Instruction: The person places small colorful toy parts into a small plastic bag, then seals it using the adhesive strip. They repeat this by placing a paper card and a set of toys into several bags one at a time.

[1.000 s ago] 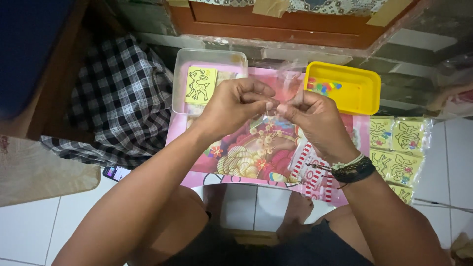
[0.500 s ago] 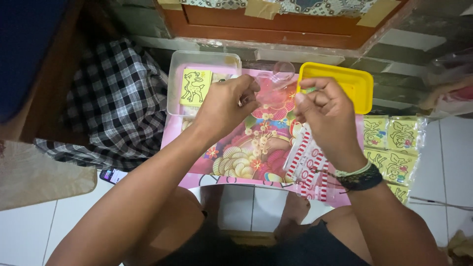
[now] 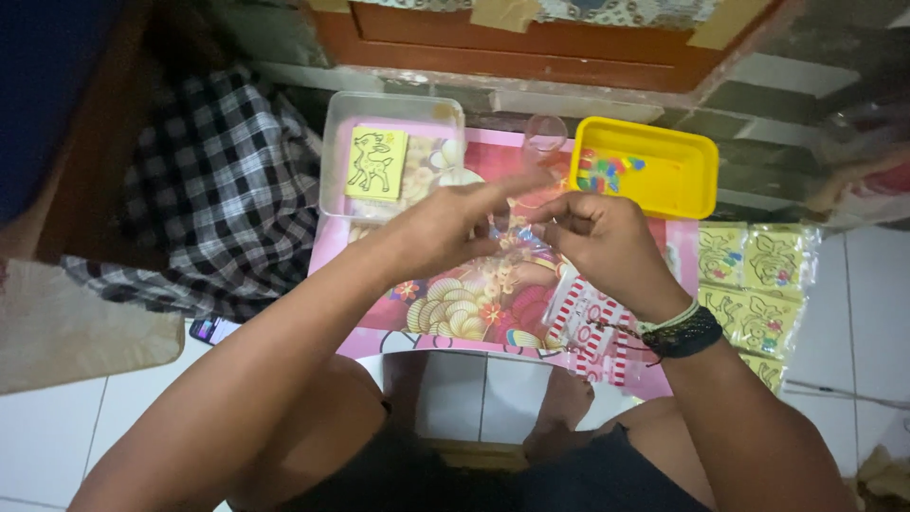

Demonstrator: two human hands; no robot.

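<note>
Clear plastic, a small crinkled packet [image 3: 512, 230], sits pinched between the fingers [image 3: 493, 194] of the left hand [image 3: 445, 228] and those of the right hand [image 3: 597, 242]; both hands grasp it from opposite sides above the pink picture mat [image 3: 474, 303]. Its long axis cannot be made out, since the fingers cover most of it. Just beyond the fingertips stands a small clear cup [image 3: 545, 133]. Past the right fingers lies a yellow tray [image 3: 687, 180] with coloured bits inside. Past the left fingers lies a clear box [image 3: 332, 161] holding a yellow deer card [image 3: 375, 163]. Outward of the right wrist lie yellow card packets [image 3: 758, 284]; outward of the left arm, checked cloth [image 3: 209, 190].
</note>
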